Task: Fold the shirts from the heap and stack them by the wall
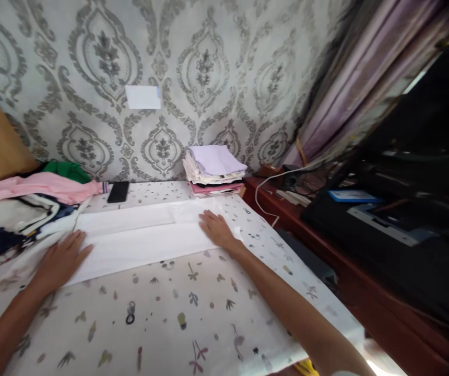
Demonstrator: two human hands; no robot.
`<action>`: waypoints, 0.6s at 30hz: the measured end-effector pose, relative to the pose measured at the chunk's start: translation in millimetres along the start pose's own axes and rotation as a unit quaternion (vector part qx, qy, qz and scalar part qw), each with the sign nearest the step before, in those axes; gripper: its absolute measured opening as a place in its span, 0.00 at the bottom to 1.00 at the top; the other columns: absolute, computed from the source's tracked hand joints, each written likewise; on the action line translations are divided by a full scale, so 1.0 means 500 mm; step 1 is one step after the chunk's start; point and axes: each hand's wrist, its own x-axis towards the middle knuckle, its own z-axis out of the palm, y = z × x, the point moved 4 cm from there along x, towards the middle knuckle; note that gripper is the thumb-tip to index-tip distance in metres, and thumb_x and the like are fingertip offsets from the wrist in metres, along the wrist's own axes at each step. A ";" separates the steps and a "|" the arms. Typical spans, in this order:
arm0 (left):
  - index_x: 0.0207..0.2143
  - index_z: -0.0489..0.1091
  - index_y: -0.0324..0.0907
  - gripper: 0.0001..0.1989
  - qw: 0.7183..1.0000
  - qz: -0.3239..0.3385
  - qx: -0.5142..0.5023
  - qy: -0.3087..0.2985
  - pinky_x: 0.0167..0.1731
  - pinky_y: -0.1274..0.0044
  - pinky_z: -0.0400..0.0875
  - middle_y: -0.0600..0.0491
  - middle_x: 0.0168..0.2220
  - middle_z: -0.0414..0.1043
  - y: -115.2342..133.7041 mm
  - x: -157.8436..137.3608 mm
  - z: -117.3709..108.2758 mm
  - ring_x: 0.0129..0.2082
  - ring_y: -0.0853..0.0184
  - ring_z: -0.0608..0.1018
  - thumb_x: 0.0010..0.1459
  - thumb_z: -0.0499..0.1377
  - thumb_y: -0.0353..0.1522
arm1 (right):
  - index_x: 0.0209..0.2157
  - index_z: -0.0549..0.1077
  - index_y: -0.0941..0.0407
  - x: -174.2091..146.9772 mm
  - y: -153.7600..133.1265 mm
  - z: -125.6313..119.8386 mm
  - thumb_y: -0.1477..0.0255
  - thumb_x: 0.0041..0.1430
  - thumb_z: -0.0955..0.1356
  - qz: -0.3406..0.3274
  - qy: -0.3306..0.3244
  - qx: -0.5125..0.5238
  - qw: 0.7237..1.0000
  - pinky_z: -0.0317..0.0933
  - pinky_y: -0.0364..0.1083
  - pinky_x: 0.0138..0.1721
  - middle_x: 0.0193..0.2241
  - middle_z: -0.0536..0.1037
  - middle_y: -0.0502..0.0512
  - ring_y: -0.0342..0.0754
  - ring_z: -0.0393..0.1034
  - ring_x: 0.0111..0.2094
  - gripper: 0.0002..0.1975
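A pair of white trousers or a similar long white garment (pixel 138 245) lies stretched sideways on the patterned sheet, its two long parts side by side; its exact kind is hard to tell. My left hand (pixel 62 260) rests flat at its left end, fingers spread. Over the right end lies my right hand (pixel 219 228), palm down with the fingers stretched out. Neither hand grips the cloth.
A stack of folded clothes (pixel 216 169) stands against the wall. Rumpled clothes (pixel 16 214) lie at the left, near a black phone (pixel 118 192). Beyond the sheet's right edge is a dark red desk (pixel 322 235) with a white cable (pixel 261 201).
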 end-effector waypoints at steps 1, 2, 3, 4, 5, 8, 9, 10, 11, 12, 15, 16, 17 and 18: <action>0.56 0.70 0.42 0.25 0.999 -0.023 0.010 -0.021 0.59 0.52 0.62 0.42 0.64 0.65 0.007 -0.002 -0.006 0.67 0.47 0.62 0.62 0.46 0.39 | 0.63 0.66 0.56 -0.003 0.003 -0.002 0.67 0.71 0.57 0.013 0.003 -0.011 1.000 0.44 0.61 0.67 0.67 0.61 0.62 0.53 0.51 0.69 0.23; 0.58 0.68 0.39 0.26 0.998 -0.045 0.013 -0.030 0.61 0.54 0.60 0.41 0.66 0.62 0.013 -0.004 -0.015 0.68 0.50 0.61 0.64 0.45 0.39 | 0.61 0.67 0.58 -0.005 0.003 -0.004 0.68 0.71 0.57 0.024 0.009 -0.024 0.999 0.44 0.62 0.67 0.66 0.62 0.64 0.55 0.51 0.69 0.22; 0.60 0.66 0.37 0.27 0.998 -0.055 0.008 -0.036 0.63 0.56 0.58 0.40 0.67 0.60 0.019 -0.005 -0.024 0.68 0.52 0.60 0.64 0.45 0.39 | 0.60 0.68 0.59 -0.006 -0.004 -0.007 0.70 0.70 0.57 0.026 0.024 -0.037 0.999 0.44 0.63 0.67 0.66 0.63 0.66 0.57 0.52 0.69 0.22; 0.61 0.65 0.38 0.27 0.997 -0.061 -0.006 -0.039 0.64 0.58 0.57 0.41 0.67 0.60 0.023 -0.003 -0.034 0.68 0.54 0.60 0.65 0.45 0.39 | 0.59 0.70 0.60 -0.007 -0.021 -0.009 0.70 0.70 0.57 0.015 0.045 -0.046 0.998 0.45 0.64 0.67 0.65 0.63 0.68 0.59 0.52 0.68 0.22; 0.60 0.65 0.38 0.26 0.997 -0.068 -0.025 -0.042 0.64 0.60 0.57 0.41 0.66 0.61 0.023 0.001 -0.043 0.68 0.56 0.61 0.65 0.45 0.39 | 0.58 0.71 0.61 -0.008 -0.048 -0.011 0.70 0.69 0.57 -0.008 0.069 -0.047 0.996 0.46 0.64 0.66 0.65 0.64 0.69 0.60 0.53 0.68 0.22; 0.60 0.65 0.37 0.25 0.995 -0.079 -0.055 -0.036 0.62 0.66 0.61 0.41 0.64 0.65 0.006 0.031 -0.071 0.65 0.59 0.65 0.65 0.45 0.37 | 0.54 0.73 0.59 -0.024 -0.193 -0.004 0.70 0.69 0.59 -0.133 0.085 -0.002 0.987 0.58 0.59 0.62 0.59 0.70 0.67 0.59 0.64 0.61 0.19; 0.59 0.66 0.36 0.24 0.995 -0.078 -0.054 -0.033 0.62 0.67 0.62 0.40 0.63 0.67 0.000 0.049 -0.080 0.64 0.59 0.67 0.65 0.45 0.36 | 0.52 0.74 0.58 -0.033 -0.258 0.004 0.70 0.69 0.59 -0.183 0.060 0.021 0.981 0.63 0.55 0.58 0.55 0.74 0.65 0.56 0.68 0.56 0.17; 0.59 0.66 0.35 0.24 0.995 -0.074 -0.051 -0.031 0.61 0.67 0.62 0.40 0.61 0.68 -0.006 0.070 -0.088 0.63 0.58 0.69 0.65 0.46 0.35 | 0.49 0.75 0.57 -0.043 -0.328 0.014 0.71 0.69 0.60 -0.238 0.025 0.036 0.970 0.66 0.52 0.54 0.51 0.76 0.63 0.54 0.70 0.52 0.15; 0.58 0.67 0.35 0.23 0.996 -0.070 -0.046 -0.033 0.61 0.67 0.62 0.39 0.60 0.69 -0.010 0.095 -0.095 0.62 0.58 0.70 0.65 0.46 0.33 | 0.47 0.76 0.57 -0.053 -0.398 0.024 0.70 0.68 0.62 -0.290 -0.007 0.036 0.956 0.67 0.50 0.52 0.48 0.76 0.62 0.53 0.71 0.50 0.13; 0.57 0.67 0.35 0.22 0.996 -0.067 -0.043 -0.037 0.60 0.67 0.63 0.39 0.59 0.71 -0.013 0.122 -0.100 0.61 0.58 0.71 0.65 0.46 0.31 | 0.45 0.76 0.58 -0.060 -0.464 0.033 0.69 0.68 0.63 -0.332 -0.030 0.027 0.942 0.68 0.50 0.50 0.46 0.76 0.62 0.54 0.70 0.50 0.12; 0.55 0.70 0.37 0.20 0.996 -0.053 -0.034 -0.068 0.59 0.69 0.63 0.41 0.56 0.73 -0.017 0.206 -0.098 0.59 0.58 0.72 0.63 0.48 0.26 | 0.44 0.75 0.60 -0.059 -0.616 0.056 0.67 0.66 0.66 -0.390 -0.061 0.000 0.919 0.69 0.51 0.45 0.46 0.75 0.63 0.56 0.69 0.48 0.12; 0.53 0.71 0.38 0.19 0.995 -0.049 -0.030 -0.086 0.58 0.70 0.64 0.41 0.55 0.74 -0.019 0.229 -0.093 0.58 0.59 0.73 0.63 0.50 0.25 | 0.45 0.75 0.61 -0.054 -0.649 0.063 0.66 0.65 0.66 -0.393 -0.065 -0.005 0.917 0.69 0.52 0.44 0.46 0.75 0.64 0.57 0.70 0.48 0.13; 0.52 0.72 0.38 0.17 0.993 -0.046 -0.026 -0.105 0.57 0.71 0.65 0.42 0.53 0.75 -0.021 0.249 -0.086 0.57 0.59 0.73 0.62 0.52 0.25 | 0.45 0.75 0.62 -0.048 -0.675 0.070 0.67 0.66 0.65 -0.391 -0.070 -0.009 0.918 0.69 0.52 0.43 0.46 0.75 0.64 0.57 0.70 0.48 0.14; 0.50 0.72 0.38 0.15 0.991 -0.045 -0.022 -0.125 0.56 0.70 0.66 0.42 0.51 0.75 -0.024 0.265 -0.077 0.55 0.58 0.74 0.62 0.54 0.25 | 0.46 0.74 0.62 -0.042 -0.694 0.076 0.68 0.66 0.65 -0.386 -0.075 -0.012 0.919 0.69 0.52 0.42 0.45 0.76 0.64 0.58 0.70 0.47 0.14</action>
